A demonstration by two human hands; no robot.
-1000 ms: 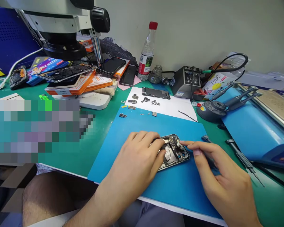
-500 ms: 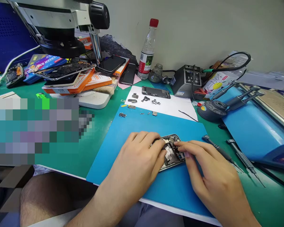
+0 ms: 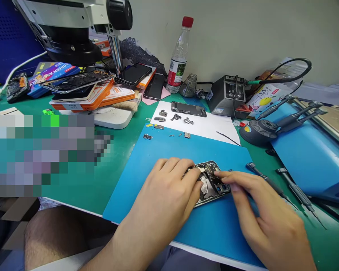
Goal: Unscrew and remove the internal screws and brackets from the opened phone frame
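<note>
An opened smartphone (image 3: 218, 192) lies tilted on the blue mat (image 3: 209, 226), with its inner board, a white patch and camera lenses showing. My left hand (image 3: 166, 188) is closed over the phone's left part, its fingers wrapped round the frame and hiding that end. My right hand (image 3: 265, 210) is at the phone's right end. Its index finger is stretched out, with the tip on the board near the cameras. The thumb is apart from the index finger, close to the phone's edge. No tool shows in either hand.
Loose phone parts (image 3: 175, 117) and a dark phone piece (image 3: 188, 109) lie on white paper (image 3: 206, 126). Two screwdrivers (image 3: 296, 190) rest at the right, near a black round stand (image 3: 258, 131). A bottle (image 3: 176, 67) stands behind. A microscope (image 3: 70, 41) overhangs stacked boxes (image 3: 81, 99).
The view has shifted slightly. My right hand has drawn back a little to the right, showing more of the camera lenses. My left hand keeps its hold on the phone.
</note>
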